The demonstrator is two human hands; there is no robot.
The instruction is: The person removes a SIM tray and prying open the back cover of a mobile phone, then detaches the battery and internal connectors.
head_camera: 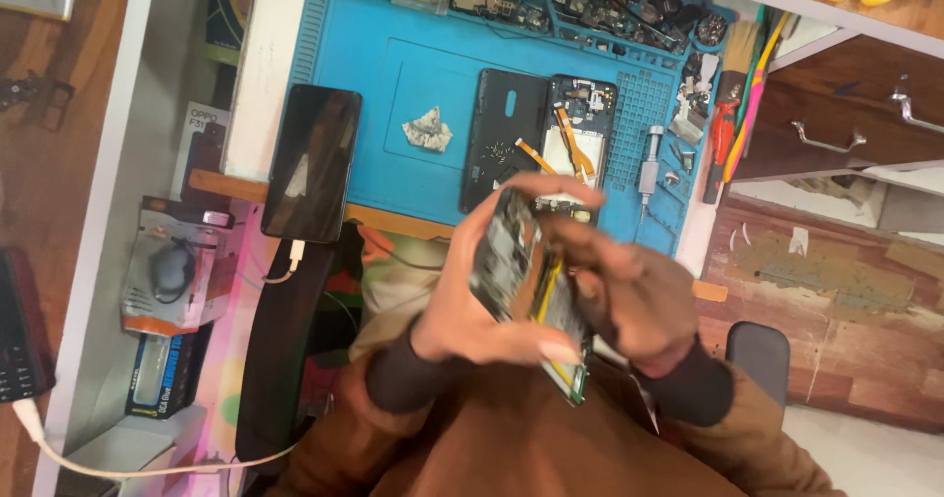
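Your desk [261,84] is white at its edge and carries a blue work mat [413,74] that covers most of it. On the mat you have a crumpled piece of paper [428,129], a black back cover [502,140] and, just beside it, an opened phone body [578,138] with orange flex cables. A small silver tool [650,168] lies near the phone body, on the mat's right side. Many small parts [590,5] fill the trays along the far edge. A dark phone [314,162] lies on the desk's left edge, partly over the mat.
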